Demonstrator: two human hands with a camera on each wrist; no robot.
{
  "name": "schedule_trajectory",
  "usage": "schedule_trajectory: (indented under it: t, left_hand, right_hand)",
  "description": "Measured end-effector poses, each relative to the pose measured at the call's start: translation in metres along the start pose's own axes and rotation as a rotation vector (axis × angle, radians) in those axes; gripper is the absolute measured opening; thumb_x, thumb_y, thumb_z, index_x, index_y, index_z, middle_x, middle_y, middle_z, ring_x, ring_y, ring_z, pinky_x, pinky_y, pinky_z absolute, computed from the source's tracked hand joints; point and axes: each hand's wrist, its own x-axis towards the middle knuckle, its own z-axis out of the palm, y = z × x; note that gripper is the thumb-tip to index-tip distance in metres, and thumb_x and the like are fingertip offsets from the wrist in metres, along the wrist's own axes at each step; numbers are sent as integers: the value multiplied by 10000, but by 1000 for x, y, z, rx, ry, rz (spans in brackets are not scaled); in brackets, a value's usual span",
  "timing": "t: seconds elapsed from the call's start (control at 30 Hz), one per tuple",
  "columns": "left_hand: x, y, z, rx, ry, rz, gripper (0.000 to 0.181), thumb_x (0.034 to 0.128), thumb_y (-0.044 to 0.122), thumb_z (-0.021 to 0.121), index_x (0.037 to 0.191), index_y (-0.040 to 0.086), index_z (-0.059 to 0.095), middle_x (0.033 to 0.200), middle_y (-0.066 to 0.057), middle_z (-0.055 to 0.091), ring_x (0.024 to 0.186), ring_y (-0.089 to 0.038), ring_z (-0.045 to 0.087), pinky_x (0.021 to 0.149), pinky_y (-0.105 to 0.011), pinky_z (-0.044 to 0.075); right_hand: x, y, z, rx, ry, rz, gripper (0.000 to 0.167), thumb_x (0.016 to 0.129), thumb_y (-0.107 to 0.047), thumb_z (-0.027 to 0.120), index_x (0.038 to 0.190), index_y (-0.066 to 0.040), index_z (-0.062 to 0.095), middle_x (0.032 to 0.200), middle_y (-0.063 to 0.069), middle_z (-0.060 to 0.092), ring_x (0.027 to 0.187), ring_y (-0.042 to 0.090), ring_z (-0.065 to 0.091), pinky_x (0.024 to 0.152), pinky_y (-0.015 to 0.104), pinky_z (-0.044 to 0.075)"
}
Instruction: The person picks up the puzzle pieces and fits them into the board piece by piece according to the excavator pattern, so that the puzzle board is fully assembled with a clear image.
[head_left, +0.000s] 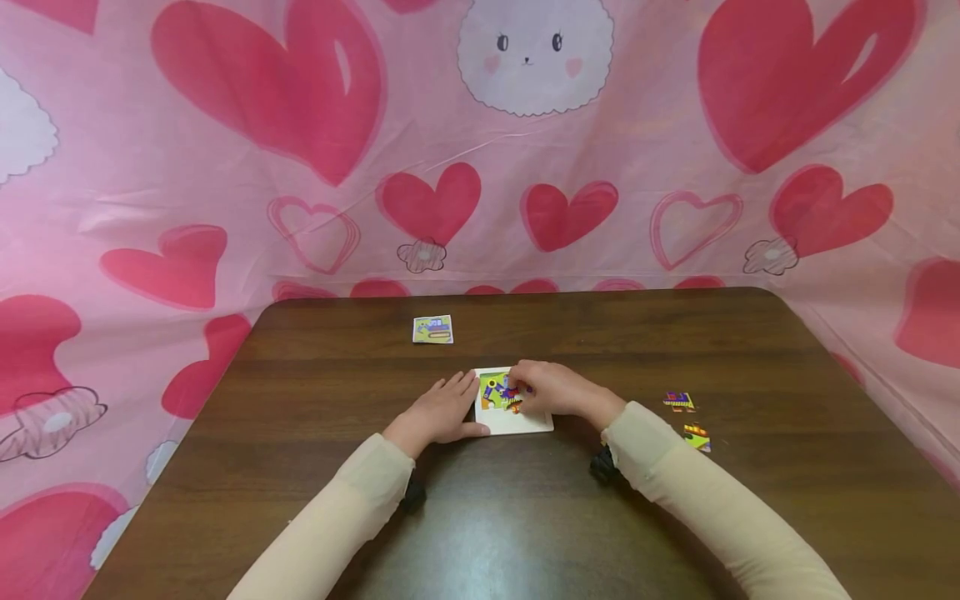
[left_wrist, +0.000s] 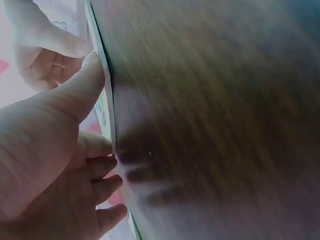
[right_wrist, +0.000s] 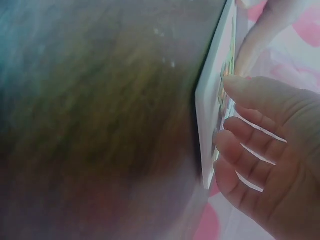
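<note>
A white puzzle board point(head_left: 517, 423) lies on the table, partly filled with green, purple and orange pieces point(head_left: 495, 392). My left hand point(head_left: 442, 411) rests along its left side, fingers stretched out and the thumb at the front corner. In the left wrist view, that thumb point(left_wrist: 92, 80) touches the edge of the board point(left_wrist: 111, 117). Over the right part of the picture, my right hand point(head_left: 558, 389) bends its fingers and pinches a small puzzle piece point(head_left: 514, 407). The right wrist view shows its thumb point(right_wrist: 240, 86) against the pieces; the index fingertip is mostly hidden.
Two loose groups of puzzle pieces, one purple point(head_left: 678, 401) and one orange and green point(head_left: 697, 437), lie to the right of my right forearm. A small picture card point(head_left: 432, 329) is at the back. Behind the wooden table point(head_left: 315, 358) hangs a pink heart-patterned cloth point(head_left: 495, 142).
</note>
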Motion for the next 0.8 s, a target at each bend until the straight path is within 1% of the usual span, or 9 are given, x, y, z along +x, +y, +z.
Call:
schedule_trajectory:
  t: [0.13,0.27,0.37,0.57,0.7,0.8]
  left_hand:
    - [0,0,-1,-1,-5,2,828,865,528,532,1441,5,248,1503,-141,167,1365,-291,152,1075,-440,158]
    - [-1,0,-1,2,-7,2,828,863,531,532,1441,10,250,1504,-138,166,1365,-290,152,1075,-438,158]
    - [-1,0,-2,2,-9,1,828,862,530,533,1441,11,251,1505,-136,166,1365,-288,153,1076,-436,157]
    - [0,-2,-4,-10,-8,5,829,856,527,547,1437,8,263,1501,-140,180,1363,-291,161,1074,-440,162]
    - [1,-2,-3,-5,-12,5,833,857,534,540,1440,12,257,1503,-138,175,1364,-290,159,1074,-440,161]
    - [1,-2,-4,-6,-18,0,837,855,537,540,1443,15,252,1504,-135,170,1365,-289,156,1075,-438,157]
  right_hand:
    - [2,0,3,-9,5,-34,162,785,-29,639,922,-104,597,891,-25,532,750,144,480,707,299,423]
    - [4,0,4,-34,11,-37,163,783,-48,651,929,-106,607,885,-36,534,753,133,484,722,298,431]
    - [6,0,4,-50,7,-23,158,776,-76,673,924,-103,624,863,-37,525,742,135,479,709,299,426]
    - [8,-1,2,-72,13,20,125,752,-119,701,859,-102,638,783,-29,500,683,130,458,625,275,389]
    - [6,-1,0,-88,27,53,166,754,-168,737,870,-95,643,762,-24,494,652,121,450,585,265,373]
    - [5,-1,-1,-87,30,68,217,758,-205,753,903,-92,638,775,-19,502,661,124,453,599,269,382]
